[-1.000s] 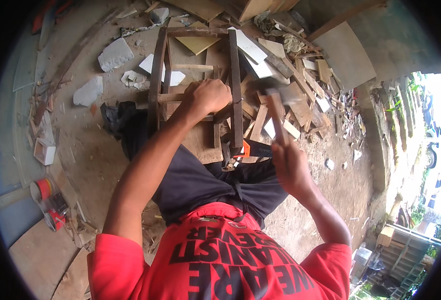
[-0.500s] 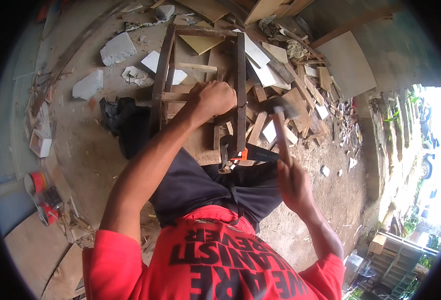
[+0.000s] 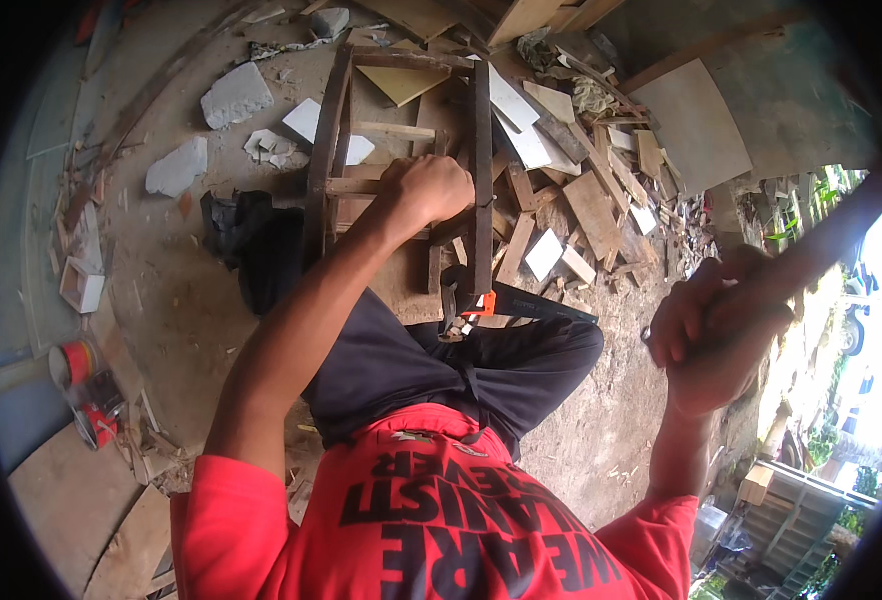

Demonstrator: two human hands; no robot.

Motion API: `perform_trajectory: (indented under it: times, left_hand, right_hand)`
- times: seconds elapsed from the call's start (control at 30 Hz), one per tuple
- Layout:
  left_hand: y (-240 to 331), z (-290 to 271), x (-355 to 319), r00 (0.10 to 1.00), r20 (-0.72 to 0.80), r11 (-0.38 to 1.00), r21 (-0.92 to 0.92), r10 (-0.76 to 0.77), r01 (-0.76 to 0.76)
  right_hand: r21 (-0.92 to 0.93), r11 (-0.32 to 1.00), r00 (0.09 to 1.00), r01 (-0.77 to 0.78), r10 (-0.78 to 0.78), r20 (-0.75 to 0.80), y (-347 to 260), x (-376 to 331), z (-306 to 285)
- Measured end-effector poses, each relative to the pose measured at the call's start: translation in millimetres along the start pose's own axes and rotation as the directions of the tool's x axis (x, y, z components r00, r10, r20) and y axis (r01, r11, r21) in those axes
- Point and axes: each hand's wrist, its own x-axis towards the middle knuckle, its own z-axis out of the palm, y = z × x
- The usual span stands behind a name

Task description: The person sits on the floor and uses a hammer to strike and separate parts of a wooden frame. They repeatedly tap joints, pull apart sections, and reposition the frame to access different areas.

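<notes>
A dark wooden frame [image 3: 482,150] with lighter crosspieces lies in front of my crossed legs. My left hand [image 3: 427,190] is closed at the frame's middle, knuckles beside the right rail; its fingertips are hidden, but it seems to grip a crosspiece. Out to the right and close to the camera, my right hand [image 3: 711,335] is wrapped round the wooden handle of a hammer [image 3: 811,255]. The hammer's head end is blurred and dark at the picture's edge. By the frame's near end, a handsaw [image 3: 536,304] with an orange and black handle rests against my leg.
Wood offcuts [image 3: 591,215] and white board pieces [image 3: 544,256] are heaped right of the frame. White slabs [image 3: 236,97] lie at the far left. A red tape roll [image 3: 76,363] is at the left wall. A slatted fence [image 3: 771,260] borders the right side.
My right hand has swung the hammer up and out to the right, away from the frame's right rail. The left hand has stayed on the frame. My right knee has shifted outward.
</notes>
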Motion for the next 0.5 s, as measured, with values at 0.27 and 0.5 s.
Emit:
perform_trajectory:
  times: [0.27, 0.5]
  left_hand:
    - [13, -29, -18, 0.982, -0.018, 0.974, 0.131, 0.191, -0.187]
    - [21, -28, -10, 0.996, 0.039, 0.992, -0.086, -0.085, 0.089]
  right_hand:
    - [-0.764, 0.616, 0.794, -0.194, 0.556, 0.247, 61, -52, 15]
    - [-0.259, 0.785, 0.78, -0.562, 0.608, 0.15, 72, -27, -8]
